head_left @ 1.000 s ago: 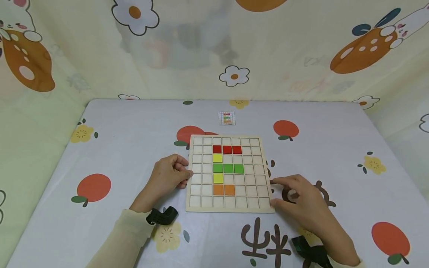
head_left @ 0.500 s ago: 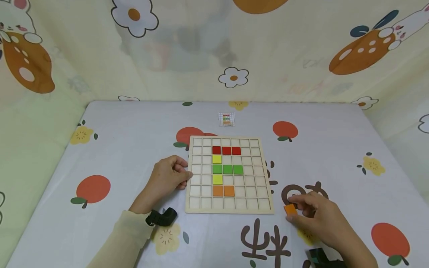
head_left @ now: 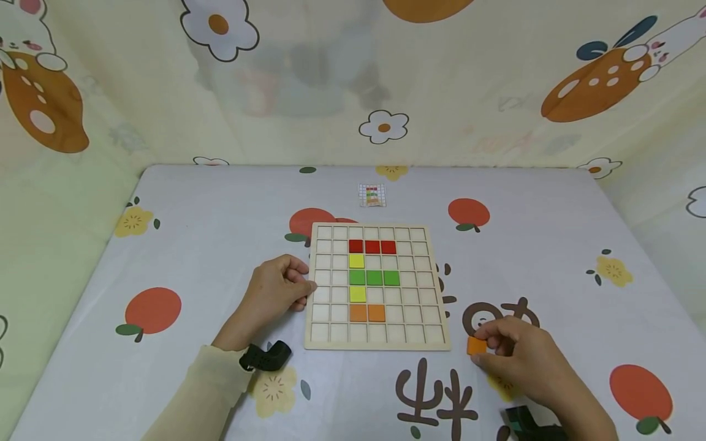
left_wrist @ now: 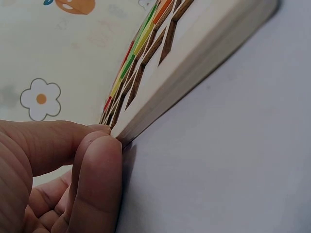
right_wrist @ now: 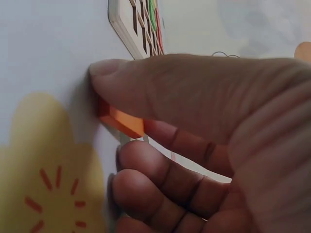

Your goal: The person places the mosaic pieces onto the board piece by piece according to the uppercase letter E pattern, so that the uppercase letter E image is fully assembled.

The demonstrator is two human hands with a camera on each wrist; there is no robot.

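Head view: left hand (head_left: 276, 293), fingers curled, presses fingertips against the wooden grid board (head_left: 377, 340) at its left edge. Right of the board's near right corner, right hand (head_left: 518, 358) pinches an orange square tile (head_left: 477, 345) lying flat, low over the tablecloth (head_left: 220, 208).

No legible text, brand, number or label appears in any view. The tablecloth (head_left: 220, 233) carries large brown brush-style marks (head_left: 438, 395) near its front edge that resemble written characters, but they are partly covered and cannot be read. The small card (head_left: 372, 195) lying beyond the wooden grid board (head_left: 325, 343) shows only a coloured grid pattern, too small to reveal any lettering.
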